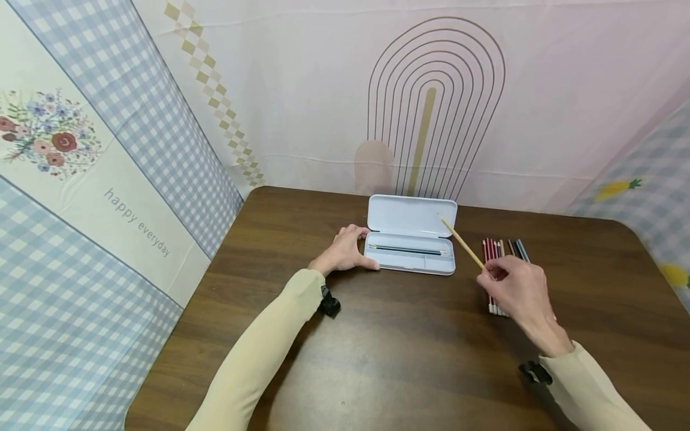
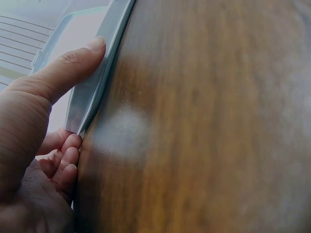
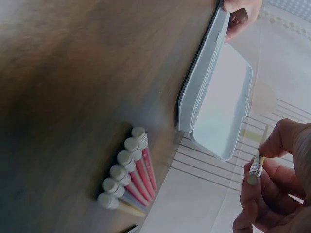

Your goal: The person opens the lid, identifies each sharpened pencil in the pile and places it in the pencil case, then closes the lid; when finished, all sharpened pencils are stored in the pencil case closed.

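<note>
A white pencil case (image 1: 396,258) lies on the table, its lid (image 1: 404,216) raised at the back. Dark pencils (image 1: 408,249) lie lengthwise in its long compartment. My left hand (image 1: 345,250) holds the case's left end, with the thumb (image 2: 73,68) against the front wall and the other fingers round the corner. Between the thumb and fingers of my right hand (image 1: 517,290) is a yellow pencil (image 1: 463,244), pinched near its eraser end and raised above the table, its tip pointing toward the lid. The eraser end (image 3: 253,175) shows in the right wrist view.
Beside the case, partly under my right hand, a row of several pencils (image 3: 141,172) lies on the wooden table (image 1: 345,371), red ones among them, erasers toward me. A patterned cloth (image 1: 302,102) hangs behind the table's far edge. Checked cloth (image 1: 135,96) hangs at the left.
</note>
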Motion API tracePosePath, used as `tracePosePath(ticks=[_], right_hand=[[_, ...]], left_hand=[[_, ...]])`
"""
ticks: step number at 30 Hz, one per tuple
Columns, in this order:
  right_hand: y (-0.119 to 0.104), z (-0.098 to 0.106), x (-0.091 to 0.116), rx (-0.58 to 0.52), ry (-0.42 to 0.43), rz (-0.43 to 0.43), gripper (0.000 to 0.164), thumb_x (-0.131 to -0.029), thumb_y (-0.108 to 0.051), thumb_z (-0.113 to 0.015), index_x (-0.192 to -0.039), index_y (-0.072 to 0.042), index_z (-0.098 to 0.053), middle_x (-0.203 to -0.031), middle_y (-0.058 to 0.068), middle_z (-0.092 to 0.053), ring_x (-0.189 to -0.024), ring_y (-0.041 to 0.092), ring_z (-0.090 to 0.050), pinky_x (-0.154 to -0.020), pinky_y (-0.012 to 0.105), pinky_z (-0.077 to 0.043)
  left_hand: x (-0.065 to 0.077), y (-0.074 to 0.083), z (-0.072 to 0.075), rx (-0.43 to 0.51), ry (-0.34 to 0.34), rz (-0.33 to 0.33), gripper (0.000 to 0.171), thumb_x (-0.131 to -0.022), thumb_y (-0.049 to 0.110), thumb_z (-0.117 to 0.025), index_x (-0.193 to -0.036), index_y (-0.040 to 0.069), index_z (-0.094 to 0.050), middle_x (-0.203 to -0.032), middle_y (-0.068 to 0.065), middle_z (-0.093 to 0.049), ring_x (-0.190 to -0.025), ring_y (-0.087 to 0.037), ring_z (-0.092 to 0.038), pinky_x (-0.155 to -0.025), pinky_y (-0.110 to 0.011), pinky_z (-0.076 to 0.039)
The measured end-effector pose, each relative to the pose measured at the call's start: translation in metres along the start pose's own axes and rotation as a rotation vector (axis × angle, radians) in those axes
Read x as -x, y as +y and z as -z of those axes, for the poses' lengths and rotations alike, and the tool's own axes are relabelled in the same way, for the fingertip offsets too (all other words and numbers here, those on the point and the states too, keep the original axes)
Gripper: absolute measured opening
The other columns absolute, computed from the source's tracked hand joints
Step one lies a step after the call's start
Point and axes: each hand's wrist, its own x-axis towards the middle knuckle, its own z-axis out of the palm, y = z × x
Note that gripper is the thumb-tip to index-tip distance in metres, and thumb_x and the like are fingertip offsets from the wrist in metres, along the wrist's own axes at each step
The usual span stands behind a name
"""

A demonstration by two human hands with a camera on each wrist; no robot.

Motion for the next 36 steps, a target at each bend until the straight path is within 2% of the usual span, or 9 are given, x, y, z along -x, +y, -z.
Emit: tracePosePath(ticks=[8,16,21,28,36], right_hand=[[-0.007,-0.017,-0.014,0.000,-0.037,0.117,0.007,-0.077,0.000,-0.078,-0.078,-0.007,-0.079,-0.070,0.001,-0.068,-0.064,0.005,-0.049,-0.059,0.027,-0.041],[-0.009,-0.029,-0.025,-0.043,-0.126,0.154,0.005,-0.084,0.003,-0.080,-0.088,0.000,-0.081,-0.078,0.008,-0.070,-0.069,0.015,-0.056,-0.061,0.024,-0.041],[-0.008,-0.038,-0.033,-0.076,-0.162,0.215,0.008,-0.084,0.007,-0.078,-0.090,0.002,-0.082,-0.079,0.008,-0.072,-0.069,0.014,-0.058,-0.063,0.023,-0.043],[-0.007,-0.045,-0.053,-0.095,-0.275,0.230,0.010,-0.090,0.005,-0.076,-0.097,0.004,-0.083,-0.085,0.011,-0.074,-0.070,0.014,-0.060,-0.058,0.021,-0.046],[-0.003,-0.054,-0.069,-0.056,-0.375,0.304,0.014,-0.094,0.004,-0.074,-0.104,0.005,-0.083,-0.093,0.014,-0.076,-0.076,0.017,-0.060,-0.065,0.026,-0.050]], left_hand=[[0.000,-0.001,-0.003,0.008,-0.003,-0.004,0.097,-0.079,0.043,-0.098,-0.157,0.006,-0.053,-0.148,-0.016,-0.058,-0.140,-0.034,-0.047,-0.125,-0.051,-0.038],[0.000,-0.002,-0.003,0.009,-0.007,-0.005,0.097,-0.079,0.044,-0.097,-0.157,0.006,-0.053,-0.149,-0.016,-0.057,-0.141,-0.033,-0.047,-0.126,-0.050,-0.038],[0.002,-0.004,-0.003,0.020,-0.008,-0.004,0.097,-0.079,0.043,-0.097,-0.157,0.005,-0.053,-0.149,-0.017,-0.057,-0.141,-0.034,-0.047,-0.127,-0.051,-0.036],[0.001,-0.004,-0.001,0.035,0.007,-0.005,0.098,-0.078,0.044,-0.097,-0.156,0.005,-0.053,-0.147,-0.017,-0.057,-0.140,-0.034,-0.046,-0.126,-0.050,-0.037],[-0.001,-0.001,-0.001,0.017,0.003,-0.004,0.098,-0.078,0.044,-0.098,-0.157,0.007,-0.053,-0.148,-0.015,-0.058,-0.140,-0.032,-0.048,-0.125,-0.049,-0.039]])
